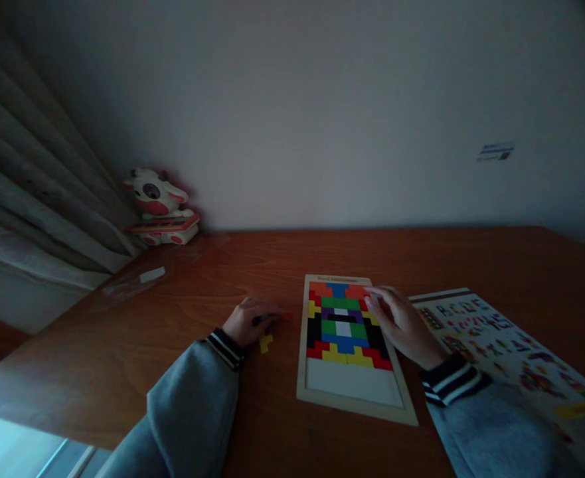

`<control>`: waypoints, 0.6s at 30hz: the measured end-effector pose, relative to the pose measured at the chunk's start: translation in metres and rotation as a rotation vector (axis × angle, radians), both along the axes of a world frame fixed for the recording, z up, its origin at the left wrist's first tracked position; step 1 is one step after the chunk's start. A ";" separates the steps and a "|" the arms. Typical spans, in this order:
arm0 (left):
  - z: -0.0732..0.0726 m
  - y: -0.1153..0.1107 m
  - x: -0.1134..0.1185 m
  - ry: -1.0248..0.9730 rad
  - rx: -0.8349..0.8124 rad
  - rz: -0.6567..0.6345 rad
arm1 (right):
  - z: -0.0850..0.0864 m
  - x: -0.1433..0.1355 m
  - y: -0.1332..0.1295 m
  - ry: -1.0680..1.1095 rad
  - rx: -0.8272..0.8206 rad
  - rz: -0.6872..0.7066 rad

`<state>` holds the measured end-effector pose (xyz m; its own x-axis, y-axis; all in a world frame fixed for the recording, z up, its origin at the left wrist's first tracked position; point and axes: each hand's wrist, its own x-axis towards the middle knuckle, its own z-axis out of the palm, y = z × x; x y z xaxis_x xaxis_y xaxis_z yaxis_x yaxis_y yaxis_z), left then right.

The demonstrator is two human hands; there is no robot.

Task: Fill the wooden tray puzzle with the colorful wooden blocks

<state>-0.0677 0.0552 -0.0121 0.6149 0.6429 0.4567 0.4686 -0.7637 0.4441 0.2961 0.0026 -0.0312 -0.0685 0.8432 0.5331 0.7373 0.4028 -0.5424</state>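
A wooden puzzle board [301, 372] lies on the table, its upper part filled with coloured block pieces [342, 329] and its lower strip bare white. My right hand [404, 328] rests over the board's right edge, thumb and forefinger apart near the orange piece [354, 291] at the top right. Left of the board, my left hand [250, 322] is low over the table with its fingers bent together. A yellow puzzle piece [265, 342] lies under it, and something dark shows beneath the fingers. A blurred reddish patch is at its fingertips; what they hold is unclear.
A printed sheet of colourful patterns [506, 345] lies to the right, partly under my right sleeve. At the back left sits a cow-shaped toy keyboard [163, 209] beside the curtain [33, 159]. A white strip [152, 274] is on the table's left side. The wall [322, 119] stands behind.
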 end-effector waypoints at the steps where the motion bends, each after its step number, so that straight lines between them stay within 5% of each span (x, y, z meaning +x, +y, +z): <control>1: 0.002 -0.003 0.002 -0.027 -0.021 0.043 | 0.003 -0.002 -0.001 -0.001 0.007 -0.001; 5: 0.014 -0.023 0.031 -0.217 -0.205 0.163 | 0.021 -0.017 -0.015 -0.039 -0.018 0.068; 11: 0.022 -0.053 0.079 -0.320 -0.428 0.046 | 0.031 -0.052 -0.041 0.069 -0.157 0.313; 18: 0.016 -0.056 0.073 -0.250 -0.456 -0.147 | 0.028 -0.069 -0.047 0.179 -0.296 0.387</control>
